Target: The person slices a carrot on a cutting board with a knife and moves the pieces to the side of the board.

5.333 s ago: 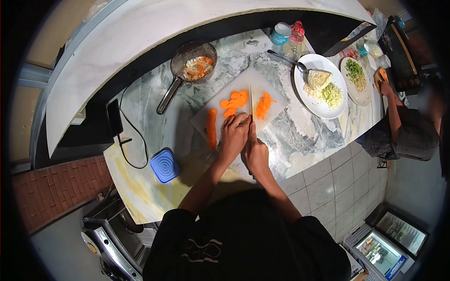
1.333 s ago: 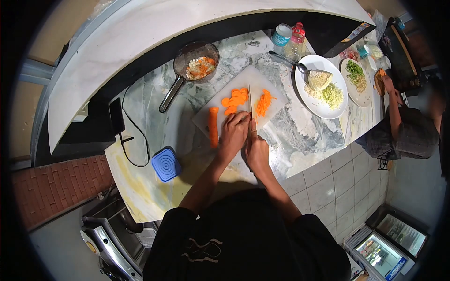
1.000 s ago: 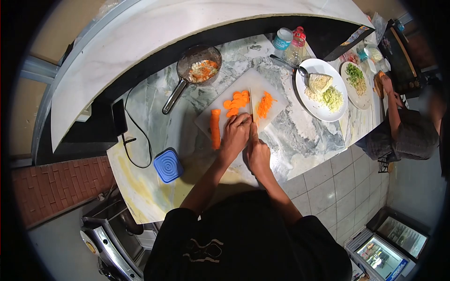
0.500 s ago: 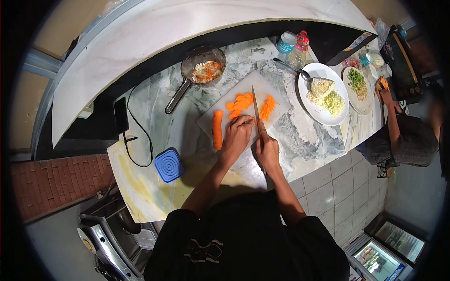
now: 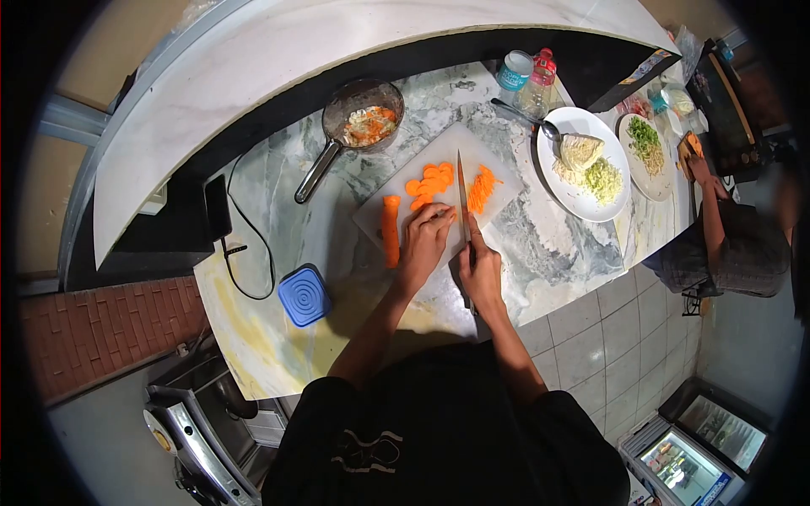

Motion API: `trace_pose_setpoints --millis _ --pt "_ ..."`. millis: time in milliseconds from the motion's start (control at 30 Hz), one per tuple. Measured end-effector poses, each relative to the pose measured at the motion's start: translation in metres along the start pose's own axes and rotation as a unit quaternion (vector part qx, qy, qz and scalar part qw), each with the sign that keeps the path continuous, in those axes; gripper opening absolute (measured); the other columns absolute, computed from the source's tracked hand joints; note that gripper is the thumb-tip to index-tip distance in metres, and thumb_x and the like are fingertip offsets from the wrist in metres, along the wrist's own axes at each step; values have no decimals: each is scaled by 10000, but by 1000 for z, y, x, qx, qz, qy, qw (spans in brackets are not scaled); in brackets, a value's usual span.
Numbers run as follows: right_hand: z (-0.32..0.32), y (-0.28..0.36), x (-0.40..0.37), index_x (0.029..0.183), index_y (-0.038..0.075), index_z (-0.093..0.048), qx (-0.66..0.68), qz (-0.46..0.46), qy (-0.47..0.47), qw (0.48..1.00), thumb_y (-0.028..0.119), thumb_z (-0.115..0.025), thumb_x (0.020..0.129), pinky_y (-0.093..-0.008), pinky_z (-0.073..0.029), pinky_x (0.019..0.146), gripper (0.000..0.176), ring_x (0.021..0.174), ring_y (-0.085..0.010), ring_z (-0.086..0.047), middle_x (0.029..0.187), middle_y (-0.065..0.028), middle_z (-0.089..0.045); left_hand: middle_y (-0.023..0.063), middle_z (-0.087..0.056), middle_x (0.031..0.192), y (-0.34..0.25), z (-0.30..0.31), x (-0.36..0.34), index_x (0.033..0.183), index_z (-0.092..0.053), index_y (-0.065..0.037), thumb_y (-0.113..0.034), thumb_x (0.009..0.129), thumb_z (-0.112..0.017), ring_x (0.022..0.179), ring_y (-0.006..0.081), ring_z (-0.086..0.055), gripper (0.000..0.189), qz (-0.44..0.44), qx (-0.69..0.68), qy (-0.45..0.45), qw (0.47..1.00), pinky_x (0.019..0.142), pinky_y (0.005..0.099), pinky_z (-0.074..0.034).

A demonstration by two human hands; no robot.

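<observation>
"Right of the frame's centre, what does the right hand (image 5: pixel 483 274) have?"

"The knife (image 5: pixel 461 181). The fingers are closed round its handle, with the index finger stretched forward along it towards the blade. The butt of the handle sticks out below the fist."

"Which way does the blade point?"

"Up the frame, over the board (image 5: pixel 477 152). It lies between the slices (image 5: pixel 430 181) on its left and the shreds (image 5: pixel 482 191) on its right. Whether the edge touches the board I can't tell."

"And the left hand (image 5: pixel 426 240)?"

"Just left of the blade, on the lower part of the board. Its fingers are bent and drawn together, and a carrot bit (image 5: pixel 453 213) shows at the tips. They touch it, but whether they pinch it or only press it down is too small to make out."

"Is there more carrot?"

"A long carrot (image 5: pixel 391 232), left of that hand, at the board's left corner."

"And round about?"

"A pan (image 5: pixel 339 105) with food in it, upper left of centre. At the upper right, a plate (image 5: pixel 610 143) holding cabbage (image 5: pixel 581 153), with a spoon (image 5: pixel 550 131) over its rim. Lower left, a blue box (image 5: pixel 305 295). Another person (image 5: pixel 742 249) is at the far right."
</observation>
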State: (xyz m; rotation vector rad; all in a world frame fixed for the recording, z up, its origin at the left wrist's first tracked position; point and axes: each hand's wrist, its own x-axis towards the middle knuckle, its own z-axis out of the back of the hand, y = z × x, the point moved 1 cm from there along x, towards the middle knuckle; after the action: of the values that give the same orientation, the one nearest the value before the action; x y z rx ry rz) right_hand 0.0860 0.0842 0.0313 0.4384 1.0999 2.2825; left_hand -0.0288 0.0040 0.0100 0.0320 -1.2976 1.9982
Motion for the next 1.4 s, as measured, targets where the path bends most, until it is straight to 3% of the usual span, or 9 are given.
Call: trace_pose_setpoints --millis 167,233,367,433,533,933,1400 --pt "-1 -5 -4 1467 61 -439 -3 -8 15 1000 -36 -538 854 -417 -505 593 628 580 -390 -635 654 -279 -573 144 -684 909 -1 2 1 1039 -723 23 -6 860 -687 812 277 -681 184 14 -2 -19 1000 690 352 -534" --pt "2 -3 -3 1470 54 -423 -1 -12 27 1000 -24 -538 856 -446 -504 606 629 618 -417 -640 681 -292 -587 134 -709 889 -1 3 3 1029 -728 3 -23 842 -711 797 236 -712 190 102 7 -4 995 686 326 -547" --pt "3 -1 -3 1468 46 -416 6 -21 41 999 -12 -541 856 -475 -502 618 627 654 -443 -642 707 -301 -602 165 -724 893 7 -3 9 966 -716 20 -47 825 -711 797 261 -729 156 154 -48 38 986 713 340 -563" --pt "5 1 -2 1466 47 -421 7 -27 47 998 -15 -541 854 -474 -503 621 627 653 -440 -642 704 -299 -601 145 -746 891 10 -5 12 974 -727 21 -6 804 -733 795 208 -747 173 170 -44 40 984 694 285 -583" --pt "7 3 -1 1460 46 -431 9 -29 52 998 -21 -540 846 -468 -506 628 627 657 -433 -645 709 -296 -603 138 -749 881 8 -5 14 953 -732 35 15 803 -721 788 201 -746 152 203 -44 53 977 701 273 -584" --pt "3 -2 3 1445 15 -446 19 1 51 999 -52 -543 810 -447 -513 644 646 658 -414 -643 758 -295 -615 154 -730 802 4 -2 17 922 -752 -4 -27 785 -740 723 219 -736 140 160 -33 40 986 645 291 -552" --pt "5 0 5 1426 7 -473 23 -6 52 998 -52 -547 815 -434 -514 643 619 659 -403 -642 761 -278 -619 155 -732 810 -7 -2 17 937 -759 -18 -53 816 -746 746 198 -741 127 195 -6 49 980 667 278 -547"
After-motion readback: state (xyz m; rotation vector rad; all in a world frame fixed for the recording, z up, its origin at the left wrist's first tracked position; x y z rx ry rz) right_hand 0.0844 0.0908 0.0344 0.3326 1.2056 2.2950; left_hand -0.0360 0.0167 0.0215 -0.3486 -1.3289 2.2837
